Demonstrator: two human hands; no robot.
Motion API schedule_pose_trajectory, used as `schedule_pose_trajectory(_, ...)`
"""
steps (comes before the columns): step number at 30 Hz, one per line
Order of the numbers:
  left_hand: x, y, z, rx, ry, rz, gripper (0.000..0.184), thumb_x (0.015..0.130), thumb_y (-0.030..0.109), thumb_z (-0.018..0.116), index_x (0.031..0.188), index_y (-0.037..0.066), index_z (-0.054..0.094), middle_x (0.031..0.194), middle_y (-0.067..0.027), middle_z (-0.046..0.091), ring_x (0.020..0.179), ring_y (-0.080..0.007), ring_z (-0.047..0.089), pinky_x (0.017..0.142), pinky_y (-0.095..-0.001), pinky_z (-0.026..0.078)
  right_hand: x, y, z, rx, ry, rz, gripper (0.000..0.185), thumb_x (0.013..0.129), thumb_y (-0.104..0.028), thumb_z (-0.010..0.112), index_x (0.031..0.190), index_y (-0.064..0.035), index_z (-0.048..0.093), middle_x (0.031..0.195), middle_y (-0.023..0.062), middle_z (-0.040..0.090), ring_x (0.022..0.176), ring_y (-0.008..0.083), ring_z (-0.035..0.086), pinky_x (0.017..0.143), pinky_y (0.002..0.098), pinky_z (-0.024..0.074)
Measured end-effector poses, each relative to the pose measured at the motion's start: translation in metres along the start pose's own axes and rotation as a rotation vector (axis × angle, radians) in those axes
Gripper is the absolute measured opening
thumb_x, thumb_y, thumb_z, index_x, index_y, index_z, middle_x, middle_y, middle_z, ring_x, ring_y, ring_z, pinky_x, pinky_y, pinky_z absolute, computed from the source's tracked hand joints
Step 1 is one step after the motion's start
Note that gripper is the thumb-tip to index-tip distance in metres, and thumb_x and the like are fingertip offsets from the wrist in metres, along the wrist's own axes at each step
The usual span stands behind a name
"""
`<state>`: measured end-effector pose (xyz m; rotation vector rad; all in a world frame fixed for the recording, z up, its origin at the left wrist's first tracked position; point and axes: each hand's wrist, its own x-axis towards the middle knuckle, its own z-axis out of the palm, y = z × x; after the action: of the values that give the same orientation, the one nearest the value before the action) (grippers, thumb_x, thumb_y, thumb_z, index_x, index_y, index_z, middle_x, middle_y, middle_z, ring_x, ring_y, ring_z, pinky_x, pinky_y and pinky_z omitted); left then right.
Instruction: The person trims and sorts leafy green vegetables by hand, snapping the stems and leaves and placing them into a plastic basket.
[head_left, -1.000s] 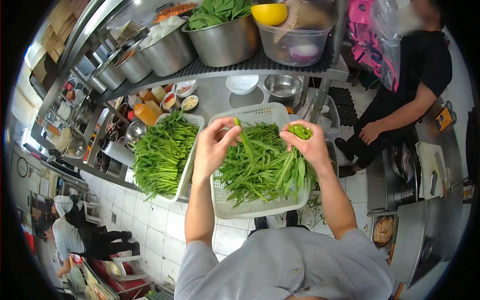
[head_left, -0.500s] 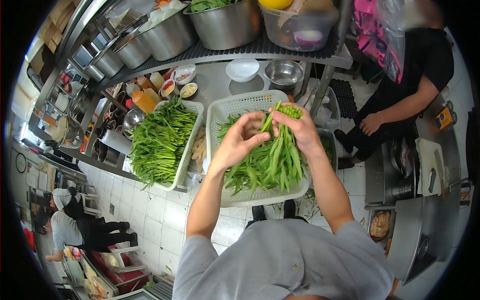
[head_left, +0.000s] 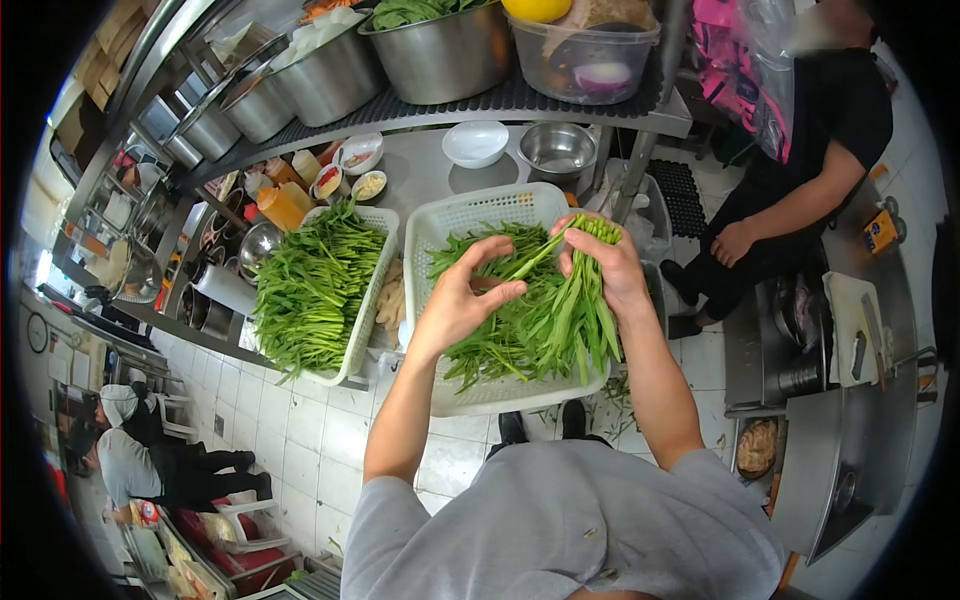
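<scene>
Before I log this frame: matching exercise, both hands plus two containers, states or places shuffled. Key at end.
1. left hand
2. right hand
3. clear tub
4. steel bowl

A. on the raised shelf
B. closed around a bunch of greens
C. on the counter, beside a white bowl
D. thumb and fingers parted

Pairs: 1-D, 2-B, 3-A, 4-C

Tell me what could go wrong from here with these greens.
The bunch in the right hand may shed stalks: some splay sideways toward the open left hand. Leaves could also drop past the near rim of the basket below onto the floor, where green scraps lie.
</scene>
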<state>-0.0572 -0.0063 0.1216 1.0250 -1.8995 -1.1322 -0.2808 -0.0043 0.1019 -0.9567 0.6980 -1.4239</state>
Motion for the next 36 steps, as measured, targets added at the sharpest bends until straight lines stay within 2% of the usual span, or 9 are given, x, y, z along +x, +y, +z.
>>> schedule_pose_trajectory(2, 0.002, -0.005, 0.006, 0.141, 0.069, 0.143, 0.052, 0.090, 0.009, 0.069, 0.136, 0.000, 0.047, 0.124, -0.0121, 0.063, 0.089, -0.0166, 0.068, 0.080, -0.0291, 0.055, -0.001, -0.002, 0.002, -0.003, -0.012, -0.007, 0.021, 0.087, -0.010, 0.070, 0.102, 0.0028, 0.064, 0.086, 0.0087, 0.066, 0.065, 0.0134, 0.060, 0.059, 0.0259, 0.0477)
schedule_pose_trajectory(5, 0.009, 0.009, 0.008, -0.120, -0.073, -0.004, 0.043, 0.091, 0.011, 0.068, 0.130, -0.001, 0.054, 0.113, -0.0109, 0.068, 0.093, -0.0159, 0.067, 0.084, -0.0283, 0.054, -0.003, 0.002, 0.007, -0.055, -0.003, 0.010, 0.021, 0.087, -0.009, 0.070, 0.102, 0.0031, 0.064, 0.085, 0.0080, 0.067, 0.065, 0.0132, 0.060, 0.060, 0.0263, 0.0479)
schedule_pose_trajectory(11, 0.015, 0.001, 0.015, -0.109, -0.019, -0.085, 0.019, 0.093, 0.009, 0.064, 0.108, -0.003, 0.066, 0.093, -0.0070, 0.072, 0.090, -0.0099, 0.066, 0.079, -0.0252, 0.053, -0.010, 0.006, 0.003, -0.211, -0.007, 0.002, 0.020, 0.086, -0.009, 0.072, 0.099, 0.0047, 0.066, 0.081, 0.0047, 0.065, 0.064, 0.0103, 0.060, 0.059, 0.0244, 0.0469)
schedule_pose_trajectory(18, 0.010, 0.014, 0.019, 0.131, 0.044, 0.029, 0.028, 0.091, 0.008, 0.066, 0.116, -0.003, 0.061, 0.101, -0.0113, 0.069, 0.088, -0.0138, 0.067, 0.074, -0.0273, 0.056, -0.017, 0.001, 0.004, -0.291, 0.033, 0.062, 0.018, 0.087, -0.009, 0.070, 0.099, 0.0032, 0.065, 0.076, 0.0047, 0.065, 0.062, 0.0107, 0.060, 0.059, 0.0247, 0.0471)
schedule_pose_trajectory(22, 0.014, 0.017, 0.024, 0.185, 0.118, 0.272, 0.040, 0.089, 0.005, 0.068, 0.127, 0.000, 0.057, 0.113, -0.0123, 0.064, 0.095, -0.0173, 0.066, 0.079, -0.0297, 0.056, -0.019, 0.005, -0.001, -0.462, 0.016, 0.042, 0.023, 0.086, -0.013, 0.072, 0.104, 0.0003, 0.066, 0.076, 0.0028, 0.066, 0.065, 0.0095, 0.061, 0.061, 0.0253, 0.0489)
schedule_pose_trajectory(27, 0.015, 0.028, 0.012, 0.210, 0.001, 0.194, 0.030, 0.086, 0.002, 0.069, 0.114, 0.000, 0.059, 0.099, -0.0111, 0.066, 0.088, -0.0196, 0.067, 0.076, -0.0317, 0.056, -0.020, 0.005, 0.004, -0.461, -0.132, 0.064, 0.028, 0.085, -0.020, 0.075, 0.104, -0.0007, 0.067, 0.083, 0.0012, 0.067, 0.073, 0.0061, 0.060, 0.066, 0.0223, 0.0479)
schedule_pose_trajectory(33, 0.004, 0.046, 0.002, 0.170, -0.065, 0.190, 0.020, 0.085, -0.003, 0.067, 0.102, -0.002, 0.058, 0.094, -0.0081, 0.066, 0.089, -0.0152, 0.067, 0.078, -0.0298, 0.057, -0.024, 0.002, 0.008, -0.678, -0.175, -0.026, 0.032, 0.082, -0.025, 0.077, 0.102, -0.0019, 0.071, 0.086, 0.0080, 0.070, 0.078, 0.0113, 0.061, 0.074, 0.0301, 0.0502)
schedule_pose_trajectory(35, 0.001, 0.054, -0.001, 0.281, -0.074, 0.238, 0.019, 0.084, -0.001, 0.068, 0.102, -0.001, 0.063, 0.090, -0.0104, 0.067, 0.084, -0.0197, 0.068, 0.073, -0.0323, 0.056, -0.029, -0.003, 0.016, -0.788, -0.153, -0.068, 0.032, 0.081, -0.024, 0.077, 0.102, -0.0007, 0.070, 0.086, 0.0112, 0.071, 0.077, 0.0126, 0.062, 0.074, 0.0308, 0.0505)
schedule_pose_trajectory(36, 0.000, 0.060, -0.005, 0.377, -0.098, 0.269, 0.019, 0.083, 0.000, 0.068, 0.102, 0.000, 0.064, 0.090, -0.0114, 0.067, 0.083, -0.0216, 0.068, 0.071, -0.0331, 0.055, -0.033, -0.009, 0.022, -0.837, -0.141, -0.134, 0.031, 0.080, -0.022, 0.076, 0.101, 0.0004, 0.069, 0.089, 0.0157, 0.070, 0.079, 0.0212, 0.067, 0.075, 0.0344, 0.0517)
